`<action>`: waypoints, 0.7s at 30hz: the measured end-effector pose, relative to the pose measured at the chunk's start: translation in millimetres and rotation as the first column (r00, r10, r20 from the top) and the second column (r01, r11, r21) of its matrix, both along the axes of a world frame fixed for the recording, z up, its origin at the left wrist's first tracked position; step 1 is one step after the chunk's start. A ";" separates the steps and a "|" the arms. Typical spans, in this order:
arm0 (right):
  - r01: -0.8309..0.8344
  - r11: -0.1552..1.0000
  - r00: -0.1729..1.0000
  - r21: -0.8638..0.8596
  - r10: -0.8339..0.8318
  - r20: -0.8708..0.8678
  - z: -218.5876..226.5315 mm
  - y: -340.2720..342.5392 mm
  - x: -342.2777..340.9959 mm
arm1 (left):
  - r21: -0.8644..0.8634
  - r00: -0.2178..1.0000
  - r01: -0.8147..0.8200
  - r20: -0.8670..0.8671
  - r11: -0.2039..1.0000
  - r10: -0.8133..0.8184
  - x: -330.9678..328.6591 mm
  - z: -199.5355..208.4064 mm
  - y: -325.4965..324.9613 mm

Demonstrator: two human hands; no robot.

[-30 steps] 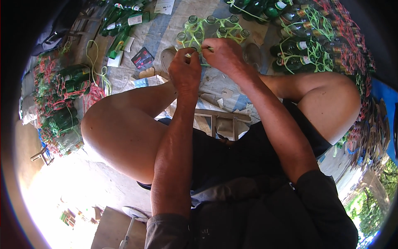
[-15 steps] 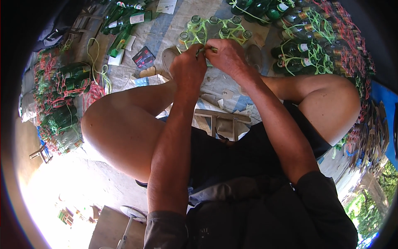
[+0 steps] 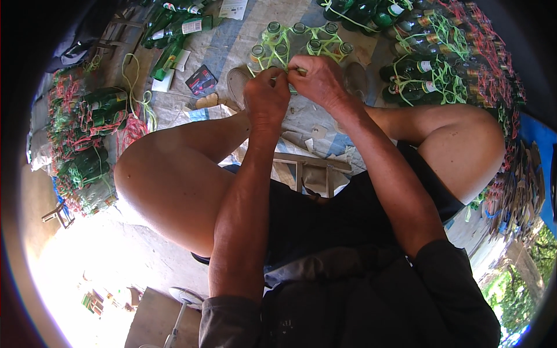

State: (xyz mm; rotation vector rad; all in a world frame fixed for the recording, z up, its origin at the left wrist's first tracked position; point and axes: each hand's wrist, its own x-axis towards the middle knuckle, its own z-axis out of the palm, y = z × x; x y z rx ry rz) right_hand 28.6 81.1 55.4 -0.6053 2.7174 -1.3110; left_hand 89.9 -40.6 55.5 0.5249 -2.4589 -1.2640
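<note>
Several clear glass bottles point(image 3: 299, 39) stand upright in a tight group between my feet, with yellow-green twine point(image 3: 328, 42) looped around their necks. My left hand point(image 3: 267, 95) is closed at the near side of the group, its fingertips pinching the twine. Right beside it, my right hand point(image 3: 319, 80) is also closed, with a bit of the twine showing between its thumb and fingers. The two hands almost touch. The knuckles cover the nearest bottles and most of the twine held there.
Green bottles bound with twine lie stacked at the right point(image 3: 415, 69) and at the left point(image 3: 96, 110). Loose green bottles point(image 3: 174, 35) lie at the far left near a dark card point(image 3: 201, 80). A small wooden stool point(image 3: 313, 162) stands between my legs.
My left hand has dropped slightly and turned, its fingers curling closer to the right hand. The right hand and the bottles have barely moved.
</note>
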 end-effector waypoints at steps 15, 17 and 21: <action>-0.081 0.997 0.994 -0.008 0.081 0.070 0.8 7.2 -9.4 | 0.488 0.977 -0.202 0.166 0.849 0.137 -2.5 5.4 18.7; -0.115 0.993 0.986 0.018 0.112 0.126 5.3 7.1 -11.4 | 0.500 0.978 -0.198 0.155 0.843 0.138 -1.4 0.6 19.9; -0.195 0.981 0.960 -0.001 0.191 0.206 6.5 8.1 -21.9 | 0.399 0.973 -0.232 0.112 0.887 0.204 -1.5 -4.2 25.0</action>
